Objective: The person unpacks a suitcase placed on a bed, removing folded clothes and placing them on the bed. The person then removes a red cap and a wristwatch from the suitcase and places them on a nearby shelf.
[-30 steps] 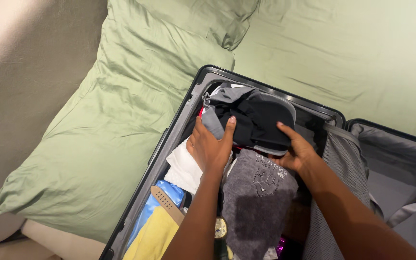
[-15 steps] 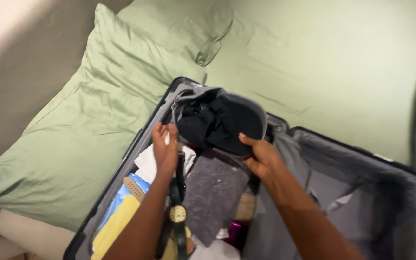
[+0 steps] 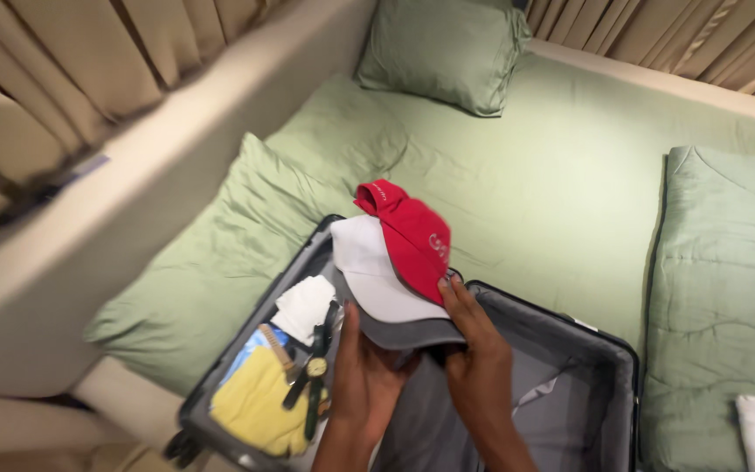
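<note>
Here, a stack of caps (image 3: 395, 271) is held just above both grips, left hand (image 3: 367, 371) and right hand (image 3: 475, 363) closed beneath it.

hands: left hand (image 3: 362, 378) and right hand (image 3: 478, 367) both grip a stack of caps (image 3: 391, 271) from beneath, above the open suitcase (image 3: 570, 328)
caps: a red cap (image 3: 412, 232) on top, a white cap (image 3: 369, 271) under it, a grey brim (image 3: 408, 332) lowest
right fingers (image 3: 454, 293): spread up against the red cap's edge
suitcase left half: white cloth (image 3: 303, 306), yellow garment (image 3: 259, 406), wristwatch (image 3: 315, 367), tan strap (image 3: 274, 345)
suitcase right half: grey lining (image 3: 570, 393), mostly bare
bed (image 3: 561, 175): green sheet, with green pillows (image 3: 439, 48) and a folded green blanket (image 3: 727, 288)
backdrop: beige curtains (image 3: 89, 52)
</note>
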